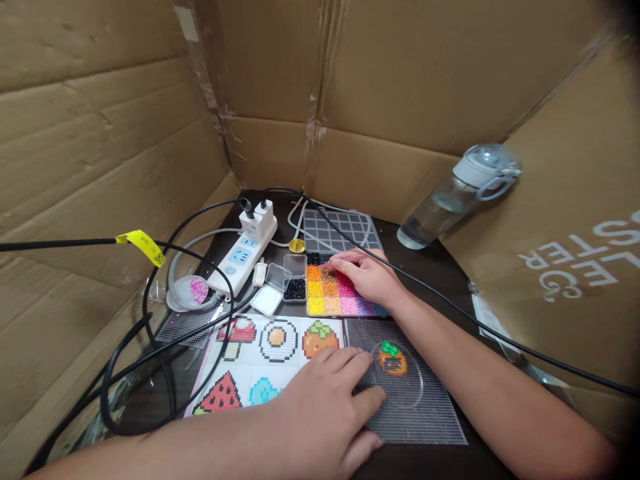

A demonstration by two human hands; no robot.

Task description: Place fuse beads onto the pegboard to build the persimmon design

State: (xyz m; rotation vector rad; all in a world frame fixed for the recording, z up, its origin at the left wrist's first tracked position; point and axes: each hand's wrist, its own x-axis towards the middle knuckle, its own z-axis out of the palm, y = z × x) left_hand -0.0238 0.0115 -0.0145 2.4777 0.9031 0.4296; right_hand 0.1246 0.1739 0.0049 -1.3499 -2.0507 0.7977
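Right hand (pixel 369 273): fingertips at the bead box (pixel 320 315); pinch cannot be confirmed. Left hand (pixel 327 393): spread, before box. Likely step: picking beads (pixel 331 289); next requires precise pegboard (pixel 430 423) placement.

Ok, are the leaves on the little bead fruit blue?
No, the leaves on top of the orange bead fruit are green.

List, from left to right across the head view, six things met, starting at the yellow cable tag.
Yellow cable tag → dish of pink beads → power strip → box of black beads → multicolored bead box → water bottle.
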